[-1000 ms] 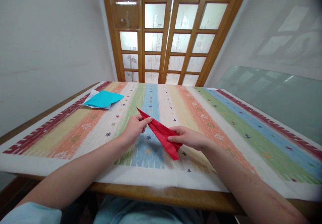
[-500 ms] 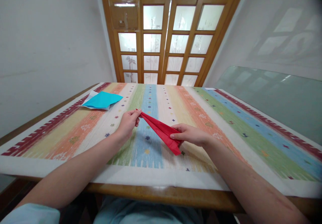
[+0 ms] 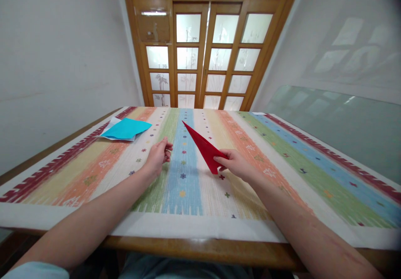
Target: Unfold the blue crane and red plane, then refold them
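Above the striped cloth [image 3: 282,153], right hand [image 3: 236,164] pinches red paper [image 3: 203,147], no writing

red folded paper [image 3: 205,148], turquoise paper [image 3: 125,128] on white sheet at 10 o'clock, striped tablecloth [image 3: 282,162] maroon, yellow, orange, green, blue with small motifs, brown wooden door [image 3: 206,53] at 12 o'clock

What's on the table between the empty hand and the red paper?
Nothing lies there: in the head view, only bare striped tablecloth separates the left hand from the folded red paper pinched in the right hand.
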Available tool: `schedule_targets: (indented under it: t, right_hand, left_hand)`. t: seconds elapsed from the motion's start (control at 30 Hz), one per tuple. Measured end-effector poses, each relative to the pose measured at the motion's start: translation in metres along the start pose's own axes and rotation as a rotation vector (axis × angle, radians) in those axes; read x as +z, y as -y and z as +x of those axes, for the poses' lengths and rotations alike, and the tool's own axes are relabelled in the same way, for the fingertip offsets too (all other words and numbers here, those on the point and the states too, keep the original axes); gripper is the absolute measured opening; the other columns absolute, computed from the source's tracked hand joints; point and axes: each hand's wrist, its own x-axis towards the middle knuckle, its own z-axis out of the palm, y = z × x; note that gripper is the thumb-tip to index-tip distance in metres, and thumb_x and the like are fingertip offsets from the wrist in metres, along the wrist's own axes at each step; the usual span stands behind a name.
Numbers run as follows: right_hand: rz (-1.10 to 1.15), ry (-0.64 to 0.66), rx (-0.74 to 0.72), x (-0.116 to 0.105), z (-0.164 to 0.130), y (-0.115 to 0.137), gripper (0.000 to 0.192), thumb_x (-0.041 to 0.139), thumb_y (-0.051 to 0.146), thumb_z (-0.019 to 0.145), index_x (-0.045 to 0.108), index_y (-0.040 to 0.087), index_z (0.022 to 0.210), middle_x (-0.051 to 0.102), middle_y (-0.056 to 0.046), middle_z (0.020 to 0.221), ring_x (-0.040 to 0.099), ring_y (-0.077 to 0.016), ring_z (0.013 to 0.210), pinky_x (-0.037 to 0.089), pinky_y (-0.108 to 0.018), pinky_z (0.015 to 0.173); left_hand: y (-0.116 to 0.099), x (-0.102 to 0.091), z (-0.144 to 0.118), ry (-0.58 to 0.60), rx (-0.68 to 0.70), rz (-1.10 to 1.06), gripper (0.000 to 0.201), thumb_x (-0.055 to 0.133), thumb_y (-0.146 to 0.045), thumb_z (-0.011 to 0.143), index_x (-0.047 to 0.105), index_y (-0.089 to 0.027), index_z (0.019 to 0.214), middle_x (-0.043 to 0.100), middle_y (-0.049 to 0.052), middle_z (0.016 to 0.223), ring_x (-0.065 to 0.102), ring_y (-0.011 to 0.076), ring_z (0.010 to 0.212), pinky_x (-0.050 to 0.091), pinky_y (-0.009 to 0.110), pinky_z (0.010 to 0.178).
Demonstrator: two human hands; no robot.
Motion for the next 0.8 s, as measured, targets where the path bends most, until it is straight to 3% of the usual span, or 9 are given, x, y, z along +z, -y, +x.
schedule_targets:
  t: [0.1, 0.17, 0.3, 0.4, 0.53, 0.67, 0.8]
  right_hand:
    - [-0.316, -0.279, -0.254, -0.001, 0.002, -0.006, 0.026, 0.056, 0.022, 0.092, 0.076, 0.023, 0.107, 0.077, -0.007, 0.105, 0.07, -0.0245, 0.096, 0.055, -0.042, 0.088]
    - [-0.469, -0.374, -0.431, -0.002, 0.003, -0.009, 0.031, 0.054, 0.016, 0.092, 0.076, 0.026, 0.112, 0.073, -0.007, 0.12, 0.066, -0.0256, 0.112, 0.049, -0.047, 0.101]
    - [-0.599, -0.405, -0.657, -0.003, 0.004, -0.013, 0.036, 0.053, 0.01, 0.093, 0.076, 0.029, 0.113, 0.066, -0.006, 0.133, 0.059, -0.0254, 0.125, 0.047, -0.049, 0.107]
    - [-0.653, -0.427, -0.706, 0.001, 0.002, -0.01, 0.035, 0.056, 0.011, 0.094, 0.076, 0.031, 0.115, 0.066, -0.005, 0.134, 0.057, -0.0263, 0.128, 0.047, -0.052, 0.107]
    - [-0.699, -0.459, -0.744, 0.011, -0.003, -0.001, 0.034, 0.057, 0.012, 0.094, 0.075, 0.032, 0.116, 0.065, -0.006, 0.137, 0.053, -0.0273, 0.132, 0.046, -0.053, 0.108]
    - [-0.737, -0.459, -0.765, 0.021, -0.007, 0.005, 0.038, 0.057, 0.006, 0.09, 0.076, 0.03, 0.114, 0.059, -0.006, 0.143, 0.048, -0.0285, 0.137, 0.043, -0.054, 0.111]
    - [-0.683, -0.555, -0.734, 0.026, -0.009, 0.01, 0.059, 0.055, 0.004, 0.086, 0.058, 0.029, 0.139, 0.043, -0.009, 0.156, 0.04, -0.0295, 0.143, 0.038, -0.054, 0.114]
  left_hand:
    - [-0.001, 0.0, -0.001, 0.228, -0.215, -0.08, 0.057, 0.04, -0.063, 0.096, 0.065, -0.012, 0.092, 0.065, 0.009, 0.082, 0.059, 0.0126, 0.056, 0.046, 0.022, 0.046]
    - [-0.005, -0.001, -0.003, 0.402, -0.341, -0.083, 0.066, 0.034, -0.067, 0.096, 0.067, -0.01, 0.103, 0.069, 0.015, 0.094, 0.067, 0.0184, 0.07, 0.052, 0.027, 0.054]
    - [-0.008, -0.001, -0.011, 0.661, -0.465, 0.105, 0.057, 0.059, -0.06, 0.089, 0.063, -0.014, 0.123, 0.069, 0.017, 0.113, 0.07, 0.0223, 0.085, 0.057, 0.033, 0.069]
    - [-0.003, 0.004, -0.021, 0.778, -0.429, 0.258, 0.056, 0.075, -0.047, 0.082, 0.062, -0.017, 0.126, 0.071, 0.013, 0.106, 0.067, 0.0178, 0.079, 0.054, 0.03, 0.068]
    - [0.008, 0.013, -0.032, 0.815, -0.322, 0.384, 0.042, 0.079, -0.044, 0.076, 0.07, -0.014, 0.105, 0.07, 0.007, 0.087, 0.06, 0.0126, 0.066, 0.042, 0.022, 0.056]
    - [0.014, 0.019, -0.039, 0.82, -0.332, 0.39, 0.033, 0.082, -0.04, 0.07, 0.068, -0.012, 0.082, 0.064, 0.003, 0.07, 0.052, 0.0105, 0.054, 0.036, 0.023, 0.05]
    - [0.016, 0.019, -0.037, 0.722, -0.321, 0.329, 0.033, 0.083, -0.037, 0.067, 0.067, -0.013, 0.083, 0.063, 0.002, 0.07, 0.053, 0.0101, 0.054, 0.037, 0.023, 0.052]
